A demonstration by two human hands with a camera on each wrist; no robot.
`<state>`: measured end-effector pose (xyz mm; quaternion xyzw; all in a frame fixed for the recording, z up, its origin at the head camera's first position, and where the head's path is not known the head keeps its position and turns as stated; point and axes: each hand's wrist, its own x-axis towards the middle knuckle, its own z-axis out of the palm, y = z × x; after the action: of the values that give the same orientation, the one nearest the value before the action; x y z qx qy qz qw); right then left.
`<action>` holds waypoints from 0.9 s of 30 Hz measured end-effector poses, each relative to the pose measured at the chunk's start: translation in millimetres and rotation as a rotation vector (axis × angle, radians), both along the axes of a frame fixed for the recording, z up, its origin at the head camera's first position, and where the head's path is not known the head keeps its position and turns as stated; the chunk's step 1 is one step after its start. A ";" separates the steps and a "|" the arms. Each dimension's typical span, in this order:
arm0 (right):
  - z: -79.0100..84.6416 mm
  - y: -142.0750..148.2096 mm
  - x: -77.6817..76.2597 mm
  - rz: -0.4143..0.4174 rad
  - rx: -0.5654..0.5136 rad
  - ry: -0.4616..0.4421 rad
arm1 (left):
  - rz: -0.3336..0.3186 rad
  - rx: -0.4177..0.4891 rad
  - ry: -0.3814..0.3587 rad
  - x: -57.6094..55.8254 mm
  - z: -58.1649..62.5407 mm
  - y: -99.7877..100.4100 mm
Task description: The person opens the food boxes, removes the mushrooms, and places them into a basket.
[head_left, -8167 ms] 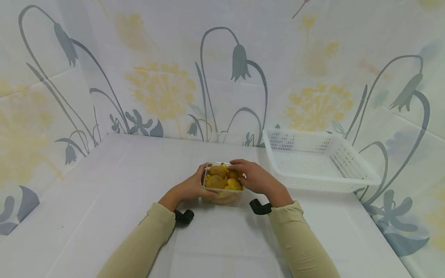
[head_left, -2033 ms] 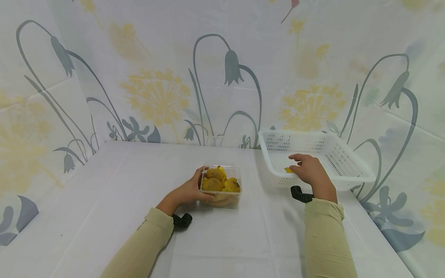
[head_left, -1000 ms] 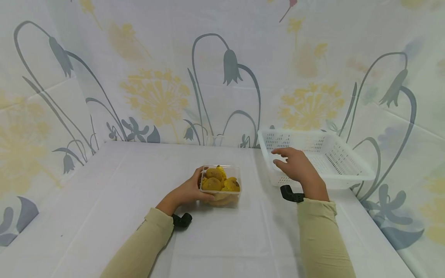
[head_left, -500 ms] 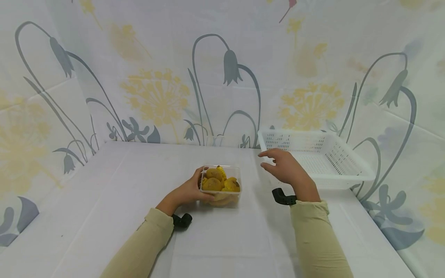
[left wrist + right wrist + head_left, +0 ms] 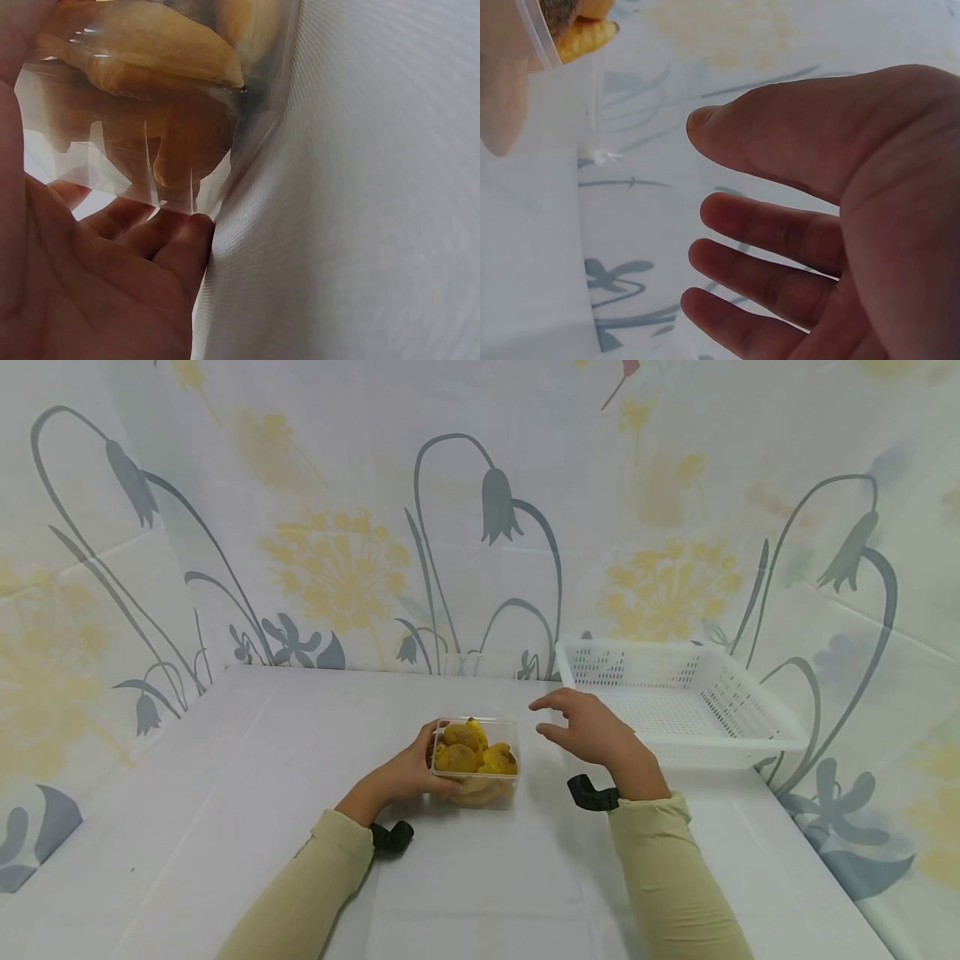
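In the head view, a clear plastic box (image 5: 476,781) holds several lumpy yellow fruits (image 5: 459,758), some with finger-like nubs. My left hand (image 5: 408,774) grips its left side, thumb along the front and fingers behind. The left wrist view shows fingers of the left hand (image 5: 112,255) against the clear wall, with fruits (image 5: 142,56) pressed up inside. Just right of the box, my right hand (image 5: 588,727) hovers with thumb and fingers spread apart. Nothing lies between the thumb and fingers of the right hand (image 5: 817,202) in the right wrist view.
A white perforated plastic basket (image 5: 720,747) stands at the back right, its near left corner partly behind my right hand. A faint clear object (image 5: 480,667) stands at the table's back edge. White cloth covers the table (image 5: 480,877); a flower-patterned curtain (image 5: 345,443) closes off the back and sides.
My right hand has let go of a yellow fruit at the basket's near left side and moved left, close to the box. My left hand has kept its grip; the box has stayed put.
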<state>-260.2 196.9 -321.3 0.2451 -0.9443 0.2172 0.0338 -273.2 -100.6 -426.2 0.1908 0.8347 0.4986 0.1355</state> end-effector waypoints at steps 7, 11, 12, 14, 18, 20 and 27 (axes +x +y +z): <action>-4.6 -10.4 0.5 0.048 0.020 0.007 | 0.007 -0.003 -0.002 -0.1 0.1 0.2; -4.1 -15.6 3.4 0.077 0.038 0.021 | 0.003 -0.006 0.000 -0.3 0.4 -0.4; -3.9 -16.8 4.0 0.081 0.041 0.023 | 0.001 -0.005 0.001 -0.5 0.4 -0.6; -3.6 -19.0 5.2 0.087 0.044 0.019 | -0.002 -0.005 0.003 -0.3 0.9 -0.6; -4.4 -23.6 6.2 0.086 0.058 -0.004 | 0.002 -0.007 -0.004 0.4 1.5 -0.4; -5.3 -26.0 6.5 0.088 0.067 -0.017 | 0.008 -0.010 -0.007 0.8 2.0 -0.3; -8.0 -33.8 8.3 0.128 0.092 -0.018 | 0.016 -0.013 -0.007 0.9 1.0 -0.5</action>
<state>-251.9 163.1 -329.2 0.3043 -0.9359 0.1775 0.0002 -272.3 -101.0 -425.1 0.1816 0.8389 0.4949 0.1355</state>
